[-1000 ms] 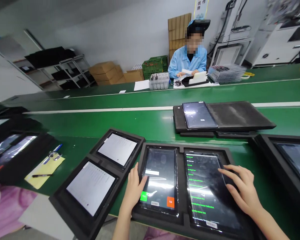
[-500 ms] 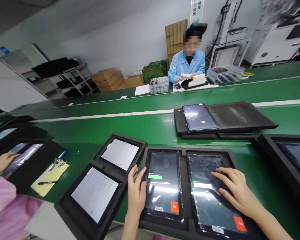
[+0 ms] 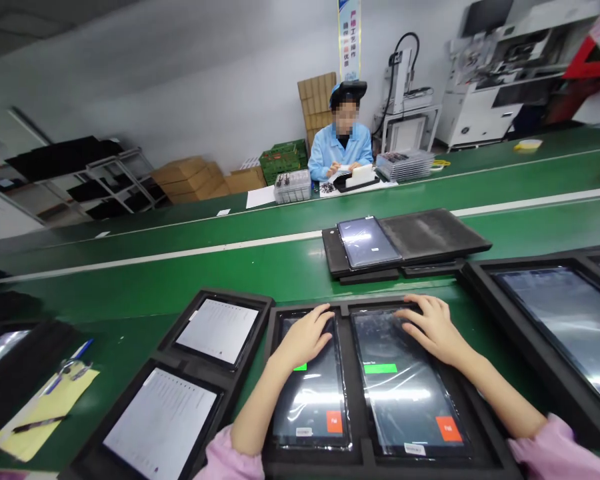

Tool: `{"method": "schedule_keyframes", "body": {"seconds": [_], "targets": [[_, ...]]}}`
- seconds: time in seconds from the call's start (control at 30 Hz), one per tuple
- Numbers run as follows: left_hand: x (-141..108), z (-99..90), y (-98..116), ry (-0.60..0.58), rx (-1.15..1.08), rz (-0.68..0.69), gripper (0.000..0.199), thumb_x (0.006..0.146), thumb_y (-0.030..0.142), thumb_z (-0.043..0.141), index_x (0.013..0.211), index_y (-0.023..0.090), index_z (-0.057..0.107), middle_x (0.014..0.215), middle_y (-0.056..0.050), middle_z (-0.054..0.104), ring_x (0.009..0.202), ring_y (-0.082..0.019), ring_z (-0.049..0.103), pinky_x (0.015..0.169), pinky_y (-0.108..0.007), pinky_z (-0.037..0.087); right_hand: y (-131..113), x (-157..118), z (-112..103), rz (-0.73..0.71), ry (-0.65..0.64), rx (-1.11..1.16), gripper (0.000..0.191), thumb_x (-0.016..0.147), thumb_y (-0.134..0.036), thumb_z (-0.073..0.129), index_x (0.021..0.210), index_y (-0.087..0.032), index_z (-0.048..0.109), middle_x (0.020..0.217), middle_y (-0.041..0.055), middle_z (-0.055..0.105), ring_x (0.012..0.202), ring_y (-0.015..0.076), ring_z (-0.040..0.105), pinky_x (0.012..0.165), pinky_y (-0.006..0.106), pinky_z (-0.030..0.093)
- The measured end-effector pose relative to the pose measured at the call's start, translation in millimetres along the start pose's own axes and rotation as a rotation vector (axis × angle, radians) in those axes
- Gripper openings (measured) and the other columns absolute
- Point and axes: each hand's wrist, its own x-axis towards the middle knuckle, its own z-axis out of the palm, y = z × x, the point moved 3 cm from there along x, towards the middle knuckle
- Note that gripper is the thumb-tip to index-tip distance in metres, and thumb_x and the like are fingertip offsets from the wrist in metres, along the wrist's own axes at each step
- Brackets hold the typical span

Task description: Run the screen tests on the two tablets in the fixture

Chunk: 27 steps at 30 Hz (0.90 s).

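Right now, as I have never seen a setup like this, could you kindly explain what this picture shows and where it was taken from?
The picture comes from a camera worn on a person's head, looking down at their own bare hands. The left hand rests flat on the top of the left tablet; the right hand rests on the right tablet. Both tablets lie in a black foam tray on a green conveyor belt. Neither hand holds anything. Beside it, another tray carries white-screened tablets. A co-worker in a blue coat sits opposite.
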Motion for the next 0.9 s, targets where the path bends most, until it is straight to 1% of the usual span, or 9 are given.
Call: {"method": "schedule_keyframes", "body": {"seconds": [0.07,0.13,0.27,0.33,0.43,0.53,0.67,0.77,0.9], "targets": [[6.6,8.2,-1.0,0.017,0.028,0.031,0.033,0.095,0.026,0.054,0.127,0.018,0.051,0.153,-0.018,0.045,0.144,-0.032,0.043,0.122,-0.063,0.028,4.5,6.9,5.6,0.035,0.028,-0.058,0.041,0.104,-0.039,0.035,0.114,-0.028,0.074,0.125,0.016,0.055,0.116,0.0356,0.046,0.094,0.059,0.039],[3.6,12.4,-2.5,0.035,0.016,0.068,0.028,0.096,0.03,0.054,0.122,0.02,0.051,0.148,-0.017,0.051,0.139,-0.031,0.049,0.122,-0.064,0.025,3.7,8.0,9.8,0.013,0.039,-0.085,0.04,0.104,-0.039,0.037,0.114,-0.029,0.075,0.128,0.0164,0.053,0.117,0.0364,0.045,0.094,0.06,0.039],[-7.4,10.1,-9.1,0.047,-0.027,0.072,0.016,0.096,0.03,0.052,0.11,0.022,0.053,0.122,-0.01,0.066,0.11,-0.026,0.066,0.101,-0.047,0.052,0.9,1.5,11.8,-0.086,0.007,0.007,0.046,0.106,-0.037,0.036,0.088,-0.027,0.077,0.132,0.0122,0.053,0.12,0.0347,0.045,0.098,0.06,0.037],[-7.9,8.3,-12.6,0.065,-0.009,0.062,0.014,0.097,0.03,0.049,0.106,0.021,0.055,0.113,-0.01,0.068,0.102,-0.025,0.068,0.093,-0.043,0.053,3.1,-0.2,11.5,-0.069,0.01,0.036,0.047,0.107,-0.037,0.034,0.09,-0.026,0.076,0.131,0.0126,0.053,0.121,0.0339,0.045,0.098,0.058,0.039],[-4.0,9.3,-16.0,0.093,0.021,0.073,0.018,0.098,0.033,0.047,0.108,0.02,0.056,0.126,-0.014,0.066,0.122,-0.028,0.061,0.108,-0.051,0.044,6.9,0.8,12.5,0.004,0.029,0.004,0.04,0.106,-0.04,0.036,0.12,-0.029,0.072,0.13,0.0157,0.053,0.119,0.0352,0.046,0.093,0.059,0.043],[-1.5,14.6,-17.3,0.049,0.017,0.111,0.02,0.099,0.036,0.047,0.105,0.02,0.056,0.143,-0.015,0.057,0.139,-0.03,0.048,0.116,-0.052,0.037,6.6,1.9,13.2,0.014,0.004,0.008,0.039,0.105,-0.042,0.039,0.113,-0.032,0.075,0.133,0.0146,0.052,0.12,0.0365,0.046,0.095,0.061,0.042],[-5.9,15.1,-20.6,0.051,0.019,0.15,0.032,0.101,0.045,0.039,0.101,0.021,0.06,0.112,-0.01,0.071,0.109,-0.028,0.066,0.095,-0.042,0.051,8.7,1.0,10.2,0.004,-0.036,0.178,0.052,0.107,-0.039,0.031,0.084,-0.028,0.076,0.13,0.0096,0.056,0.121,0.0335,0.047,0.1,0.058,0.041],[-9.2,9.3,-27.3,0.116,0.059,0.134,0.046,0.103,0.049,0.027,0.101,0.022,0.065,0.091,-0.007,0.07,0.08,-0.022,0.065,0.079,-0.037,0.051,15.5,1.3,6.7,0.104,0.05,0.243,0.056,0.107,-0.038,0.026,0.088,-0.027,0.077,0.122,0.0108,0.058,0.113,0.0316,0.052,0.098,0.055,0.046],[-7.6,0.8,-36.3,0.207,0.071,0.056,0.052,0.103,0.047,0.025,0.108,0.023,0.071,0.098,-0.009,0.069,0.088,-0.024,0.062,0.084,-0.04,0.047,16.0,3.0,6.7,0.146,0.07,0.267,0.055,0.107,-0.04,0.027,0.094,-0.028,0.079,0.121,0.0117,0.058,0.114,0.0318,0.052,0.099,0.056,0.045]]}}
